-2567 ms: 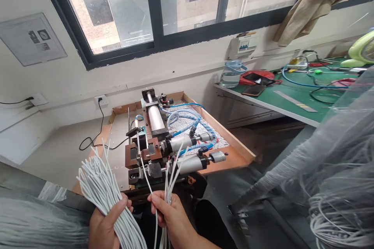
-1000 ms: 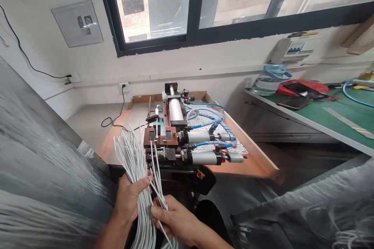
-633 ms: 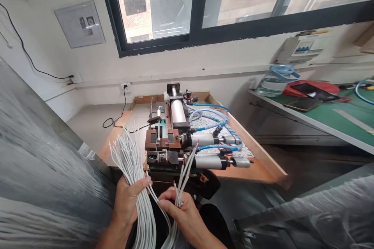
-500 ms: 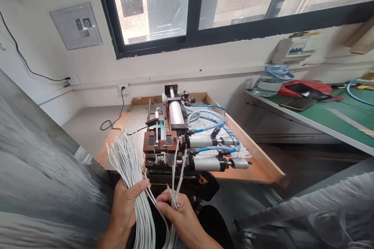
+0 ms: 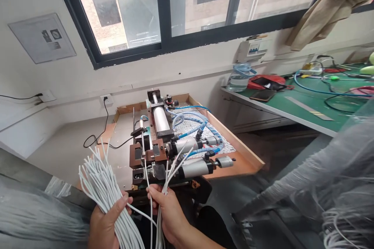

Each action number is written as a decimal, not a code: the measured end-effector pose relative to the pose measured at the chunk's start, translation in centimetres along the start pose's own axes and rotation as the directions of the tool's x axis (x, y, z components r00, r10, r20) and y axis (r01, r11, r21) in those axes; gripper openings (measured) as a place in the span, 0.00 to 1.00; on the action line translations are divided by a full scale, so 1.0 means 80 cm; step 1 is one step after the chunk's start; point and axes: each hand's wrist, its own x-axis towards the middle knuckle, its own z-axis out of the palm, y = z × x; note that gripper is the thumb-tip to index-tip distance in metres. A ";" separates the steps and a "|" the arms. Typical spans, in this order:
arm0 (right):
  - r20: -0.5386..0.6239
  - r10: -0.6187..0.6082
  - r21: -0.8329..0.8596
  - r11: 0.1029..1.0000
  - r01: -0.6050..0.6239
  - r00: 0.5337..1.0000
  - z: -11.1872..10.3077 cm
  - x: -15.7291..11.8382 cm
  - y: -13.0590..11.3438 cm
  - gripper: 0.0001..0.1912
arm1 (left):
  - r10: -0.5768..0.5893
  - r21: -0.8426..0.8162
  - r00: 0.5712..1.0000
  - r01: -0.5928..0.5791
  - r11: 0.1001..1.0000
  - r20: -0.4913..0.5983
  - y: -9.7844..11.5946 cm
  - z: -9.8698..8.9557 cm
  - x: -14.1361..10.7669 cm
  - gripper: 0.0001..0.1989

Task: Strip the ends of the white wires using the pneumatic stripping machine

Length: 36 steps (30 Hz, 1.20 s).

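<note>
Left grip clasps a wire bundle; right grip, fewer wires, overlapping the machine; bottle on green table.

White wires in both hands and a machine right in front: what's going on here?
A person's left hand holds a thick bundle of white wires, loose ends fanned toward the machine. The right hand holds a smaller bunch and pinches a single wire, which reaches up to the machine's front; whether its tip is inside can't be told. Off to the right, a water bottle stands on a green table.
</note>
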 end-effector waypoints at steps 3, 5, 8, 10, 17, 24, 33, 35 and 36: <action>-0.009 0.020 0.035 0.999 -0.019 1.000 0.000 0.004 0.002 0.14 | -0.016 0.006 1.000 0.016 1.000 -0.009 -0.001 -0.001 0.004 0.14; -0.010 0.027 0.042 0.999 -0.026 1.000 -0.001 0.006 0.004 0.14 | -0.016 0.005 1.000 0.016 1.000 -0.003 -0.002 -0.001 0.005 0.14; -0.005 0.018 0.028 0.999 -0.018 1.000 -0.002 0.009 0.005 0.15 | -0.016 0.011 1.000 0.016 1.000 0.015 -0.001 0.001 0.003 0.14; 0.006 0.005 0.009 1.000 -0.005 1.000 -0.001 0.009 0.003 0.15 | -0.010 0.012 1.000 0.010 1.000 0.013 -0.001 0.003 0.001 0.14; 0.193 -0.071 -0.180 0.978 0.107 0.979 -0.015 -0.006 0.007 0.16 | 0.006 0.000 0.995 -0.006 1.000 0.103 -0.009 0.009 -0.005 0.12; 0.352 -0.059 -0.373 0.906 0.198 0.934 -0.032 -0.042 0.012 0.17 | 0.065 0.027 0.974 -0.072 0.997 0.215 -0.016 0.008 -0.031 0.11; 0.424 -0.180 -0.474 0.791 0.387 0.888 -0.013 -0.075 -0.035 0.15 | 0.127 0.144 0.936 -0.182 0.973 0.327 -0.019 -0.014 -0.078 0.11; 0.440 -0.174 -0.547 0.726 0.416 0.881 -0.013 -0.086 -0.034 0.14 | 0.130 0.156 0.925 -0.196 0.968 0.357 -0.019 -0.020 -0.086 0.10; 0.442 -0.176 -0.576 0.696 0.429 0.880 -0.014 -0.091 -0.033 0.13 | 0.134 0.160 0.921 -0.204 0.966 0.366 -0.020 -0.023 -0.090 0.10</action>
